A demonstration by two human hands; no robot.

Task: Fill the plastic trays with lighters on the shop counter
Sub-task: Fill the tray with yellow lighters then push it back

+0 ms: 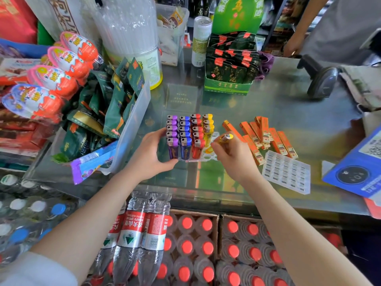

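On the glass counter [268,100], your left hand [151,153] grips the tray [208,156]. Your right hand [233,153] pinches a yellow lighter [225,138]; stand it straight and push gently into an empty hole.

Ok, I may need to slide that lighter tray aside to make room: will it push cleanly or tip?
The clear plastic tray looks thin and light, so it probably slides easily on the glossy counter. The upright lighters stand tall, likely making it top-heavy; a high push might tip it. The left hand steadying its side suggests that.
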